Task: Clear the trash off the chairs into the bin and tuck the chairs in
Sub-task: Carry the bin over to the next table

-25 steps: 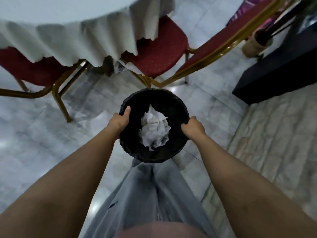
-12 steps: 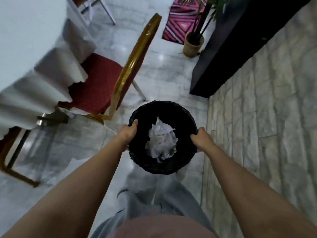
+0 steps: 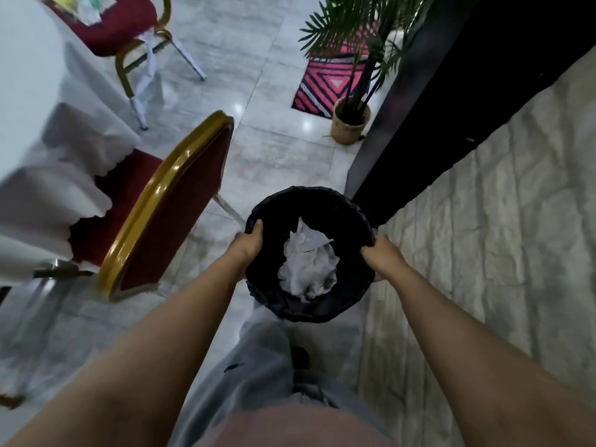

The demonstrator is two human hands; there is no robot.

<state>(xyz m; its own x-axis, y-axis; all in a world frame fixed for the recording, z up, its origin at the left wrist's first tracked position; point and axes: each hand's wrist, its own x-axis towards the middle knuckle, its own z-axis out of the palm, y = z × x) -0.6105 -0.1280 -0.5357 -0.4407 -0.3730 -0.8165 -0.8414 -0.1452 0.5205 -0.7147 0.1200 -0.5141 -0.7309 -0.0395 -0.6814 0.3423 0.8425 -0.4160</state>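
I carry a black bin (image 3: 325,201) in front of me, off the floor. My left hand (image 3: 248,245) grips its left rim and my right hand (image 3: 382,256) grips its right rim. Crumpled white paper (image 3: 308,264) lies inside it. To my left a red chair with a gold frame (image 3: 167,204) stands tucked under the white tablecloth (image 3: 48,162); its visible seat part is bare. Farther off at the top left, a second red chair (image 3: 116,30) is pulled out and has paper trash (image 3: 87,8) on its seat.
A potted palm in a woven basket (image 3: 350,124) stands ahead on the right, by a pink striped rug (image 3: 325,85). A dark counter (image 3: 451,91) and a stone wall (image 3: 500,221) run along the right. Marble floor stretches between the chairs and the counter.
The view has swung right and forward with the bin held in both hands. The near chair has slid to my left, and the far chair with trash has come into sight.
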